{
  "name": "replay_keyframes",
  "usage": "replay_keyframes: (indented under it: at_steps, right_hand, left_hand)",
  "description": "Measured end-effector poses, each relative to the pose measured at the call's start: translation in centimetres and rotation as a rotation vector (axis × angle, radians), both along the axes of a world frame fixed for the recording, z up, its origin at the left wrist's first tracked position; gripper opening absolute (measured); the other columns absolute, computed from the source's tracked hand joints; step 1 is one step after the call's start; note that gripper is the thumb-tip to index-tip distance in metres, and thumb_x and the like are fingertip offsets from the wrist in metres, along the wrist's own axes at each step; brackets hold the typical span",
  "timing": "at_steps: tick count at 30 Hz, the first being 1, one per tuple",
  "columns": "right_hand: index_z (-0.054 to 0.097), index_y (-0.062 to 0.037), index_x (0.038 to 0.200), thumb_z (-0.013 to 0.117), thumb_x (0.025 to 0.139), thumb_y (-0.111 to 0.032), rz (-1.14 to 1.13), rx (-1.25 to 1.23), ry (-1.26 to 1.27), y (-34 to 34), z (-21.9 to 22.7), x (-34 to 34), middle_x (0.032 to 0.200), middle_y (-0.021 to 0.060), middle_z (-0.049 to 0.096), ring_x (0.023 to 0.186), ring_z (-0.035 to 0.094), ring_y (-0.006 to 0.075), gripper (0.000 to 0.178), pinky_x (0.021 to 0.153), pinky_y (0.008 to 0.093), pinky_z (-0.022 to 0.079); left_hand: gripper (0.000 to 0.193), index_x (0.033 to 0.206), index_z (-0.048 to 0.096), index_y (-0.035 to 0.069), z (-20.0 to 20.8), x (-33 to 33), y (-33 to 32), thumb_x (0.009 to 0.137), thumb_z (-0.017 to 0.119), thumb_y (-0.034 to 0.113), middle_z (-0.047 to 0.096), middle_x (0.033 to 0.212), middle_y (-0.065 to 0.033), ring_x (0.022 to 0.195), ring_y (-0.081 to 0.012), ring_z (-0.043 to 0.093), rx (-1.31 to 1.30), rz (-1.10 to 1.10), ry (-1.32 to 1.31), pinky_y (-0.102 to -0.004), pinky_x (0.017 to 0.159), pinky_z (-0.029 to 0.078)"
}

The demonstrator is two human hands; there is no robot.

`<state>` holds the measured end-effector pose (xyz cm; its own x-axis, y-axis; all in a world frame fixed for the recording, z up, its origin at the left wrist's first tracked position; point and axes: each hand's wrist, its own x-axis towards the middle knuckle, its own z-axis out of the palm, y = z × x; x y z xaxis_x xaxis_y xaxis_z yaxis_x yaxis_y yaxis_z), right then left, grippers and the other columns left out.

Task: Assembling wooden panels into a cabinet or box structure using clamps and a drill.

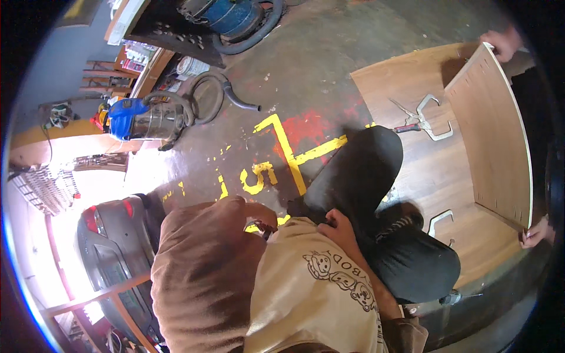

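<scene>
My left hand (262, 216) is bent in at my waist beside the cream T-shirt; its fingers are in shadow and partly hidden. On the other side of the shirt, my right hand (340, 228) rests by my black trousers with its fingers curled in, and whatever they may hold is hidden. Ahead to the right lies a wood-look board (406, 88), with an upright panel (491, 123) along its far right side. A locking C-clamp (425, 122) with open jaws lies on the board. A second clamp (440, 220) shows partly behind my knee.
Another person's hands (503, 44) (535, 232) grip the panel's two ends. A drill (452, 297) lies beside the board. A blue-topped shop vacuum (132, 119) with its hose stands at left. Behind is a grey car (115, 253). Yellow markings (288, 153) run across the floor.
</scene>
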<state>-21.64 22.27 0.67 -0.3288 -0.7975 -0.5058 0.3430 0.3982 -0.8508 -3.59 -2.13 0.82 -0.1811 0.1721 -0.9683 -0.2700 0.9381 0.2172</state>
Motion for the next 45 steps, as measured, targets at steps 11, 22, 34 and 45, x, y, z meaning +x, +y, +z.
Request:
replay_keyframes:
  at_steps: [11,22,34,45]
  right_hand:
    - [0.057,-0.0006,0.094,0.077,0.074,-0.018,0.078,-0.015,0.085,-1.1,0.8,-0.4,0.085,0.0128,0.061,0.079,0.057,0.0218,0.033,0.073,0.0360,0.049]
    - [0.061,-0.0012,0.096,0.070,0.074,-0.008,-0.069,0.016,0.036,-0.7,2.6,-1.3,0.084,0.0033,0.059,0.077,0.054,0.0138,0.025,0.069,0.0320,0.047]
    - [0.069,-0.0026,0.101,0.063,0.090,-0.017,-0.095,0.120,-0.535,-1.3,3.5,-5.9,0.072,-0.0062,0.049,0.063,0.043,0.0072,0.018,0.058,0.0236,0.032]
    - [0.065,-0.0011,0.118,0.058,0.103,-0.025,0.047,-0.034,0.208,-0.2,4.0,-4.8,0.106,0.0166,0.072,0.099,0.069,0.0245,0.029,0.088,0.0344,0.052]
  left_hand:
    - [0.028,0.112,0.068,0.002,1.9,-3.1,-3.1,0.086,0.071,0.010,0.074,0.100,-0.0149,0.084,-0.0229,0.074,0.228,0.559,-0.318,-0.0357,0.073,0.061]
    - [0.024,0.103,0.070,0.000,3.0,3.2,-1.4,0.081,0.077,0.006,0.070,0.090,-0.0136,0.081,-0.0199,0.072,0.337,1.542,-0.207,-0.0316,0.074,0.061]
    - [0.027,0.108,0.067,0.002,5.5,-0.2,5.6,0.095,0.073,0.025,0.067,0.089,-0.0011,0.082,-0.0091,0.058,0.062,1.485,0.693,-0.0296,0.073,0.049]
    - [0.033,0.108,0.059,0.003,7.5,0.5,3.8,0.108,0.052,0.036,0.059,0.094,0.0021,0.086,-0.0109,0.054,0.415,1.383,0.584,-0.0288,0.079,0.045]
